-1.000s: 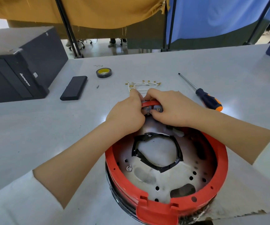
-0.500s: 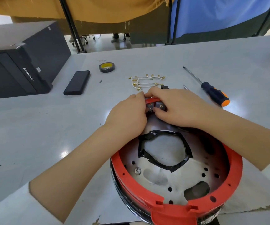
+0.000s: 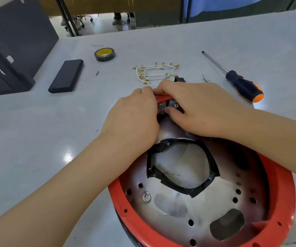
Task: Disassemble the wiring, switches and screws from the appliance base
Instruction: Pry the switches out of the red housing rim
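Since the earlier frame the view has dropped closer to the work; the hands stay at the far rim of the base, and more of the wires and a small black part beyond the fingers has come into sight.

Nearest: red appliance base (image 3: pixel 284 202), upside down on the grey table (image 3: pixel 36 132), its near edge over the table's front. Inside it, a metal plate with holes, one screw (image 3: pixel 146 197) at left, and a ring of black tape (image 3: pixel 183 164) round the middle opening.

Left hand (image 3: pixel 133 120): curled, fingers closed on the far rim beside the switches (image 3: pixel 168 105). Right hand (image 3: pixel 197 107): fingertips over the rim, thumb pressed against the grey switch bodies, which still sit in the rim. Both forearms cross the base and hide its left and right far sides.

Just beyond the hands: small black part (image 3: pixel 179 79), then a bundle of white wires (image 3: pixel 154 73) with brass ends, loose on the table. Right of these, a short metal bit (image 3: pixel 206 78) and a screwdriver (image 3: pixel 240 82) with black and orange handle.

Further left: flat black block (image 3: pixel 66 75), roll of black tape (image 3: pixel 104 54), dark computer case (image 3: pixel 10 43). Behind the table: floor, stand legs, hanging yellow and blue cloth.
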{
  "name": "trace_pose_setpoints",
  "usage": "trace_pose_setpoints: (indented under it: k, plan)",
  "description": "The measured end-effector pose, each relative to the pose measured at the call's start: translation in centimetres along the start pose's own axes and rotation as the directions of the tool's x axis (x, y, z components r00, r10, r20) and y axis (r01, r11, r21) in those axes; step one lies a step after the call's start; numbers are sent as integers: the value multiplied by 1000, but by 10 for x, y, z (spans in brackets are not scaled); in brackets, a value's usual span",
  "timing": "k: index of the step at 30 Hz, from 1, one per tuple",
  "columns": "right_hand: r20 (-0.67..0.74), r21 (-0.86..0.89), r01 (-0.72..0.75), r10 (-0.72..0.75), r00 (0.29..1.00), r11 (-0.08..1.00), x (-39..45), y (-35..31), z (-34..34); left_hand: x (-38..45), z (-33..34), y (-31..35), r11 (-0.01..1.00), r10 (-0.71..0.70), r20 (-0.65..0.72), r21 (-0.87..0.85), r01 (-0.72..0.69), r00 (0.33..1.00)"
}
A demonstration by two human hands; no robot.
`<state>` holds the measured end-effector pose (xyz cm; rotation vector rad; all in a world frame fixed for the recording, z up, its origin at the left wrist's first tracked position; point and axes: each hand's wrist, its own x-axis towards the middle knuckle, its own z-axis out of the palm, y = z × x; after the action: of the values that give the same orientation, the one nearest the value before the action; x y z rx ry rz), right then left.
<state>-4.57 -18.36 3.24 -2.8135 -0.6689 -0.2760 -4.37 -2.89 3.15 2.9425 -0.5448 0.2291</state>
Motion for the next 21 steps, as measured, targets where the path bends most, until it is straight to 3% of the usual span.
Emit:
trace_pose_setpoints:
  k: [8, 21]
  plan:
    - [-45, -22, -26, 25, 999, 999, 0, -7, 4, 4, -8, 9, 991, -44, 80, 132, 33, 996]
    - [-56, -109, -47, 41, 998, 993, 0, -12, 3, 4, -9, 16, 989, -114, 86, 108, 105, 990]
